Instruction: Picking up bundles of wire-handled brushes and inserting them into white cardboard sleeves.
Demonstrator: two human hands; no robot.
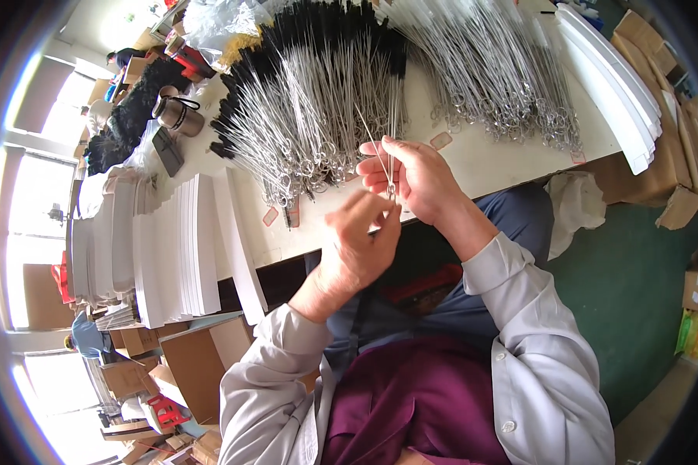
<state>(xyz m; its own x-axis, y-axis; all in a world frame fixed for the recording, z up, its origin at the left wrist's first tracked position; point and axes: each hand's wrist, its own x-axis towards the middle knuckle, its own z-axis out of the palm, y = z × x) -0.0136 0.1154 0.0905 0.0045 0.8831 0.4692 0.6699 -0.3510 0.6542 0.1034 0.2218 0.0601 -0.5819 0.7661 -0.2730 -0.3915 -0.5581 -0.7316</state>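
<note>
In front of me, over the table's near edge, both hands work on one or more thin wire brushes [390, 180] with looped ends. My right hand [419, 174] holds the wire stems between thumb and fingers, the other fingers half spread. My left hand [358, 240] is closed in a pinch at the looped end, just below the right hand; its fingertips are partly hidden. Just beyond lies a wide pile of black-bristled wire brushes [318, 101], loops toward me. To its right is a second pile of wire brushes [496, 77], paler, also loops toward me.
White folded card strips [198, 240] stand in rows at the left; more white strips [609, 85] lie at the right edge. A metal cup [178, 115] and a dark flat box [167, 151] sit at the far left. Cardboard boxes [667, 147] stand right of the table [512, 167].
</note>
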